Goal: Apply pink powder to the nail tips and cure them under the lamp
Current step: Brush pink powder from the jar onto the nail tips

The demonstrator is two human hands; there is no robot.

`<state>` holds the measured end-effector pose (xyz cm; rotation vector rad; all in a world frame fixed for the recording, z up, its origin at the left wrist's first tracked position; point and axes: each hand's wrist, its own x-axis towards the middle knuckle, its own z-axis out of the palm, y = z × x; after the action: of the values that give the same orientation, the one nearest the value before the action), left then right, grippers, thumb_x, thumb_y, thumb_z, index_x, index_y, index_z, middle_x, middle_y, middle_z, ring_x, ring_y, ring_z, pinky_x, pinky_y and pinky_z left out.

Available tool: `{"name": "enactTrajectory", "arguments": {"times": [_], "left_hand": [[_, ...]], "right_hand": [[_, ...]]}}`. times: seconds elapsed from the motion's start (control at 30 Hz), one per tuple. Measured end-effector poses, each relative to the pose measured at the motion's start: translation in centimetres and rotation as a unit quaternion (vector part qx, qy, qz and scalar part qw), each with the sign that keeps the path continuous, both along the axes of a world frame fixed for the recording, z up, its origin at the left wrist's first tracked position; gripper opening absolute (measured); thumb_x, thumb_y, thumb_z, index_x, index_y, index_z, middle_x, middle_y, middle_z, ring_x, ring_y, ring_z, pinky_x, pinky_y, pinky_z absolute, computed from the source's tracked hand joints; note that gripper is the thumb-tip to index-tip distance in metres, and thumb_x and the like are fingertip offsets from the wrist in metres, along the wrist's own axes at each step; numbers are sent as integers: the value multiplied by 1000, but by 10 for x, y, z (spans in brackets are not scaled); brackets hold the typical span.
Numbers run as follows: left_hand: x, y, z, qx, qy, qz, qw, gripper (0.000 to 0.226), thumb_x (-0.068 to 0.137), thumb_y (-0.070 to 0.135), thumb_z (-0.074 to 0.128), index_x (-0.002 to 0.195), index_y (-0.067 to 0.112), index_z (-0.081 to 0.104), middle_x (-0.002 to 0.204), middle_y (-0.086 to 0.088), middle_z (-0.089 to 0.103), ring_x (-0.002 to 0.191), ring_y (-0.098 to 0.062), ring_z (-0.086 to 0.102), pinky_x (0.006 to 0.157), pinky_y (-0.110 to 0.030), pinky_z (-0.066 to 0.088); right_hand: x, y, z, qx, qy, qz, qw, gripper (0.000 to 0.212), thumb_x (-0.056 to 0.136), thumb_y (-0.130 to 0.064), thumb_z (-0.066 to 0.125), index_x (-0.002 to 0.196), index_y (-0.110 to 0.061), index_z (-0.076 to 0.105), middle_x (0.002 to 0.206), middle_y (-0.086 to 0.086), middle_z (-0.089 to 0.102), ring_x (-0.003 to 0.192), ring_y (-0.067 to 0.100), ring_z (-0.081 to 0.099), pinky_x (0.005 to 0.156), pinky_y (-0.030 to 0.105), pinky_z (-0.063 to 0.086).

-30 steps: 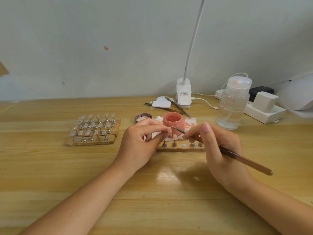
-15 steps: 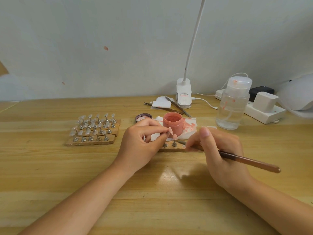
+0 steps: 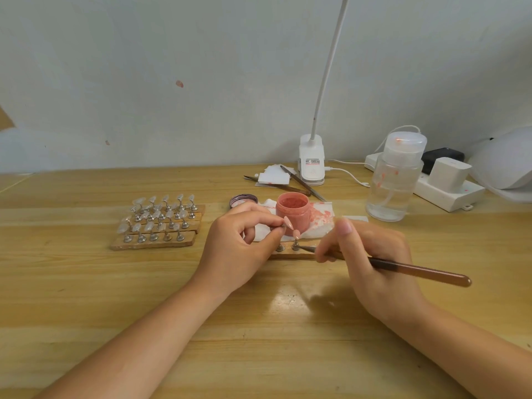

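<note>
An open jar of pink powder (image 3: 293,210) stands on a stained white tissue (image 3: 321,218) mid-table. My left hand (image 3: 240,249) pinches a small metal stand carrying a pink nail tip (image 3: 288,222) just in front of the jar. A second pink nail tip (image 3: 296,233) sits on a wooden strip (image 3: 290,254) with metal pegs, below the jar. My right hand (image 3: 374,254) holds a brown brush (image 3: 417,272), whose tip lies low by the pegs on the strip. The white curing lamp (image 3: 506,162) sits at the far right edge.
Wooden strips with several clear nail tips (image 3: 158,223) lie to the left. The jar lid (image 3: 243,200) rests behind my left hand. A clear pump bottle (image 3: 394,180), power strip (image 3: 449,194), clip desk lamp (image 3: 312,159), tweezers and white cards (image 3: 273,177) stand at the back.
My right hand has lowered the brush from the held nail tip down to the wooden strip and swung the handle flatter. My left hand keeps holding its nail tip.
</note>
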<state>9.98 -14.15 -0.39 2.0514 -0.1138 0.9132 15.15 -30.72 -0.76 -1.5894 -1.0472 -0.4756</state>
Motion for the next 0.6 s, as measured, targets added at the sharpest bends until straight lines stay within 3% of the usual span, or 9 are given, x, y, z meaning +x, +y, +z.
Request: {"name": "enactTrajectory", "arguments": {"times": [0.1,0.17,0.33,0.47,0.53,0.6], "left_hand": [[-1,0,0,-2,-8,-1,1000,27,71,9,71,74,35,64,67,12,58,46,-20,33,63,-29,41],[-1,0,0,4,-8,-3,1000,30,72,6,73,75,34,64,72,11,58,46,-17,32,63,-29,41],[1,2,-1,-4,-4,9,1000,32,72,2,74,73,33,65,67,13,56,51,-26,39,67,-12,40],[0,2,-2,-14,-5,5,1000,20,72,4,73,68,21,63,76,10,59,48,-13,43,71,-19,44],[1,2,-2,-30,-3,-2,1000,26,72,1,73,69,24,61,76,14,63,45,-6,36,64,-26,45],[2,1,-2,-37,-5,-7,999,26,72,7,73,69,30,60,76,20,65,45,-4,33,55,-23,40]], "right_hand": [[-1,0,1,14,-7,-10,1000,53,96,-37,32,67,-7,66,65,-10,61,64,3,58,59,16,43],[-1,2,2,5,-10,-24,1000,45,94,-33,36,71,-9,66,71,-15,61,70,4,59,63,17,44],[0,-1,-1,18,49,12,999,51,94,-37,35,64,-9,66,62,-3,64,60,7,61,55,23,49],[-2,1,2,41,36,1,999,45,94,-26,34,69,-7,66,68,-4,65,66,8,62,60,23,49],[-2,1,2,39,40,-7,998,42,93,-27,34,72,-9,66,71,-5,65,68,11,61,62,30,50],[-3,1,2,28,44,-20,998,41,93,-30,34,73,-13,65,70,-4,64,69,12,61,62,33,49]]}}
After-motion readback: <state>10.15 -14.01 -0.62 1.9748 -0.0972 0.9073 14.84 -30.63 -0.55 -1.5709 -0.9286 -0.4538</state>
